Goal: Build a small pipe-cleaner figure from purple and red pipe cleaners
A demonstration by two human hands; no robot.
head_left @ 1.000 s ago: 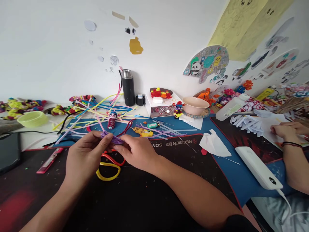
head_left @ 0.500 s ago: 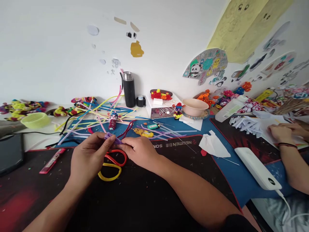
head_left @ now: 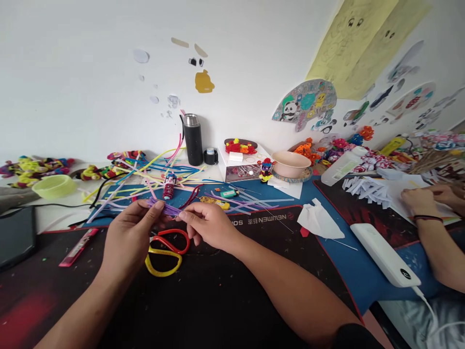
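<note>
Holding the purple bundle [head_left: 167,208] above the black mat [head_left: 218,310], we are gripping its left part between the thumb and fingers of our left hand [head_left: 131,230] while our right hand [head_left: 210,225] is pinching its right end, so both hands are closing on one thing and sitting close together. Its strands are lying side by side, and we are judging that a slack left thumb could let them fan out or slide past one another. A hard tug from the right could be pulling single strands free or kinking them. The scissors [head_left: 164,274] are lying just below our hands, red and yellow handles towards us, so a dipping wrist could be knocking them. Beyond, loose stems [head_left: 187,169] are cluttering the tabletop [head_left: 363,283]; a dropped strand could easily be getting lost among them.
</note>
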